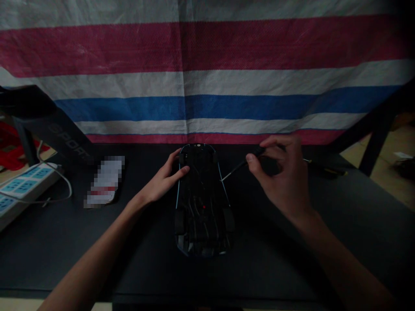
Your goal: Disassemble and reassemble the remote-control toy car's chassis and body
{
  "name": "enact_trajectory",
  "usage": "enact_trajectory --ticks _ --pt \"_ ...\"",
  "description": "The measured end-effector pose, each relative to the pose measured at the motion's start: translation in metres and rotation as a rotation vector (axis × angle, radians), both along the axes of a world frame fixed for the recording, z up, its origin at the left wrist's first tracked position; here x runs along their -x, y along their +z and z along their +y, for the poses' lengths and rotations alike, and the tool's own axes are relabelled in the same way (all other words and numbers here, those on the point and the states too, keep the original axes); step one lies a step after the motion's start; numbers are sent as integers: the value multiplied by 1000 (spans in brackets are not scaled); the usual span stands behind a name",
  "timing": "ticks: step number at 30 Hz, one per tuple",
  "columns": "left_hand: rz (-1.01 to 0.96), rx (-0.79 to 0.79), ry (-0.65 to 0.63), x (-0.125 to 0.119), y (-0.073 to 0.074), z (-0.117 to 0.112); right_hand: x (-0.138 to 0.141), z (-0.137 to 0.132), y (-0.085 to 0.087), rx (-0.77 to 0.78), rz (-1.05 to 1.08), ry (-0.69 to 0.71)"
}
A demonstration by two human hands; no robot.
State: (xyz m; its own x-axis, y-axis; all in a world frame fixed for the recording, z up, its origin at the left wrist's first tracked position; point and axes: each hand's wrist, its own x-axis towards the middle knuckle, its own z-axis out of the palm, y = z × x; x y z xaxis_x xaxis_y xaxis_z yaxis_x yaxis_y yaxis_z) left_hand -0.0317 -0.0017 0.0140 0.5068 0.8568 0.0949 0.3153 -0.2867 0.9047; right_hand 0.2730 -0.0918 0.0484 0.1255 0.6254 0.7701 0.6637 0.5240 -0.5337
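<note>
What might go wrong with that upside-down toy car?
The screwdriver in the right hand has a thin tip right by the edge of the toy car, so a slip might scratch it. The left hand touches the car on just one side, so a hard push could make it slide or turn. It's also quite dark, so small parts on the black underside may be easy to miss.

Makeshift desk workspace, dark tabletop (145, 272), power strip (24, 185), striped plastic sheeting (227, 47) behind
</note>
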Motion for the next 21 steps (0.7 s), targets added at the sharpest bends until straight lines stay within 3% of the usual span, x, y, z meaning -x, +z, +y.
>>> enact_trajectory --ticks 7,21 --pt "0 4 -6 0 1 0 5 -1 2 -24 -92 0" --pt "-19 16 5 -1 0 -2 15 -4 26 -20 -434 42"
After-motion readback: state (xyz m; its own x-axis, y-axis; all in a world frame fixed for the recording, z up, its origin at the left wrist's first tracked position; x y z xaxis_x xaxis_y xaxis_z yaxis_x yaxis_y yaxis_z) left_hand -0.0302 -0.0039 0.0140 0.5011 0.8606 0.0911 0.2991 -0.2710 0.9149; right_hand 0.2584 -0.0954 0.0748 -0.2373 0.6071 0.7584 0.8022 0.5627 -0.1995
